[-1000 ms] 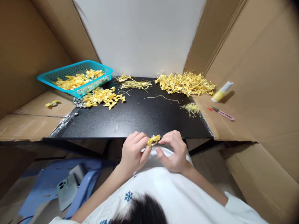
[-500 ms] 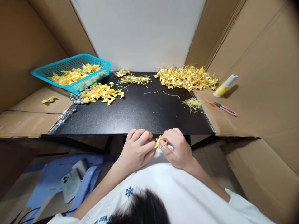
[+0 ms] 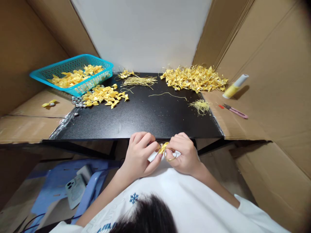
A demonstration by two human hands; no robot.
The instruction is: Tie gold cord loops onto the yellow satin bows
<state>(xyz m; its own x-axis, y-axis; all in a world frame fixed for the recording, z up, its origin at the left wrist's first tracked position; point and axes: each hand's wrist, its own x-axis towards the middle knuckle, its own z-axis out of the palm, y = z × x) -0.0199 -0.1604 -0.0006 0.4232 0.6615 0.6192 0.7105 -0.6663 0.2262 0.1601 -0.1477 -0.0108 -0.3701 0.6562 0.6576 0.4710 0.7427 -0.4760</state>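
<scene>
A yellow bow (image 3: 163,148) with a silver bead is between my two hands, just off the table's near edge. My left hand (image 3: 142,155) pinches the bow's left side between thumb and forefinger. My right hand (image 3: 182,153) is closed at its right side, pinching a gold cord (image 3: 172,159) that curves in a loop below the fingers. Further off on the black table (image 3: 136,119) lie a pile of yellow bows (image 3: 103,95), a bundle of gold cords (image 3: 141,81) and a large heap of bows with cords (image 3: 194,79).
A blue basket (image 3: 73,60) of bows stands at the back left, silver beads (image 3: 78,101) beside it. At right are cord scraps (image 3: 200,106), pink-handled snips (image 3: 235,112) and a roll (image 3: 235,86). A blue chair (image 3: 52,184) holding a phone (image 3: 75,191) is at lower left.
The bow has turned and tilted between my hands. My left thumb has moved down and now presses on it. The cord loop at my right hand shows larger and lower.
</scene>
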